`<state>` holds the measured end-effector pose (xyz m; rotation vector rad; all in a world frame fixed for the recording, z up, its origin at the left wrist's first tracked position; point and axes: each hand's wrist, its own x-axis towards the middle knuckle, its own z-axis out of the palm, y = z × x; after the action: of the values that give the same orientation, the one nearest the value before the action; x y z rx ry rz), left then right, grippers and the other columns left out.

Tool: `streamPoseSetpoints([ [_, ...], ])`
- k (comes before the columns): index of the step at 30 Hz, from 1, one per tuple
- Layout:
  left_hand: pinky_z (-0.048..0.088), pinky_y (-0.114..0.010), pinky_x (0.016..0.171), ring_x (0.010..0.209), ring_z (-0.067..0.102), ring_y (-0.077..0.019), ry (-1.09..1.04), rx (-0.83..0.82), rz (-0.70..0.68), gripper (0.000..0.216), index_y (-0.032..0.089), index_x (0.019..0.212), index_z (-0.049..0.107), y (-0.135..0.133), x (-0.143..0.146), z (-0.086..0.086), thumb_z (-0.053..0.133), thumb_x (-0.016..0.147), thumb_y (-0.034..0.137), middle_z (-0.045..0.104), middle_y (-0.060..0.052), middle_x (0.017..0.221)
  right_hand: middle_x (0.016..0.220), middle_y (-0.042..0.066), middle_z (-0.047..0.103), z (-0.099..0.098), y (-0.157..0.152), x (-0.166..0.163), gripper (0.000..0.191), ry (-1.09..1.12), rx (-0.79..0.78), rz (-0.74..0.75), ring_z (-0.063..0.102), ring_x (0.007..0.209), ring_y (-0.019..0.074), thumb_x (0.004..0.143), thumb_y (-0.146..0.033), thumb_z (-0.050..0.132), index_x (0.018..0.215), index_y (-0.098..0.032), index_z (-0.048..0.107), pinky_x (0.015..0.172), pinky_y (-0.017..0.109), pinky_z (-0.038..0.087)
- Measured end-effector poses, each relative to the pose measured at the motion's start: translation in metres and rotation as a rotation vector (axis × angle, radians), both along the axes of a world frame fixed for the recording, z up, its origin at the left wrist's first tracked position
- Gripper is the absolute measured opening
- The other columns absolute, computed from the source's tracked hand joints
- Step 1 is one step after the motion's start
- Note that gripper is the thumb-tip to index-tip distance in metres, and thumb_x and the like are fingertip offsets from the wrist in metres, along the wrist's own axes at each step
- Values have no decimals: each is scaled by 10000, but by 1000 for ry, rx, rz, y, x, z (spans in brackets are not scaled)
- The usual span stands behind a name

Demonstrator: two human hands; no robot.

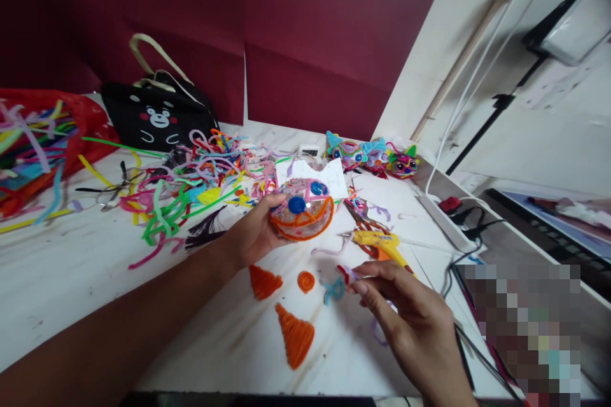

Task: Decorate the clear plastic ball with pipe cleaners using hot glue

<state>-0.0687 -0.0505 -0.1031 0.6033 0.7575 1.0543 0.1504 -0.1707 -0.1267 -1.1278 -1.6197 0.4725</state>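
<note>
My left hand (260, 227) grips a rounded, see-through craft head (310, 211) by its left side, above the table. Orange pipe cleaner edges the head, and two blue coiled eyes sit on its front. My right hand (413, 315) pinches a short red and lilac pipe cleaner piece (345, 275) between thumb and fingers, apart from the head. Just left of those fingertips lies a light blue pipe cleaner bit (333, 291). Between the hands, two orange pipe cleaner triangles (296, 337) and an orange coil (306, 282) lie flat.
A yellow hot glue gun (377, 240) and scissors (365, 219) lie beyond my right hand. Tangled pipe cleaners (191, 181), glasses (112, 194), a black bag (160, 114) and a red bag (95, 124) fill the left. Finished craft heads (351, 156) stand behind; a power strip (443, 222) is right.
</note>
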Motion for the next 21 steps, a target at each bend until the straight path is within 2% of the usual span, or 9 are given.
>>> streamPoseSetpoints([
  [9,577,-457,805,1111,692,-340,60,-54,-19,362,223,1106,672,3,-5,0,604,840,459,779,-95,1094,885,9,769,0,-2,-2,133,-64,41,-27,748,651,134,890,-173,702,1001,-245,709,626,185,635],
  [13,576,-451,792,1065,700,-330,66,-39,-37,433,208,1141,682,4,-7,3,586,844,508,772,-108,1119,886,4,765,2,-3,-2,138,-138,81,-10,758,717,133,902,-160,682,1011,-243,700,672,177,622],
  [21,578,-464,752,951,719,-331,5,-30,-102,446,212,1045,736,10,-13,1,578,835,573,788,-107,1033,848,-10,753,5,-5,-5,174,-247,179,18,729,728,109,916,-110,648,1022,-243,685,684,158,571],
])
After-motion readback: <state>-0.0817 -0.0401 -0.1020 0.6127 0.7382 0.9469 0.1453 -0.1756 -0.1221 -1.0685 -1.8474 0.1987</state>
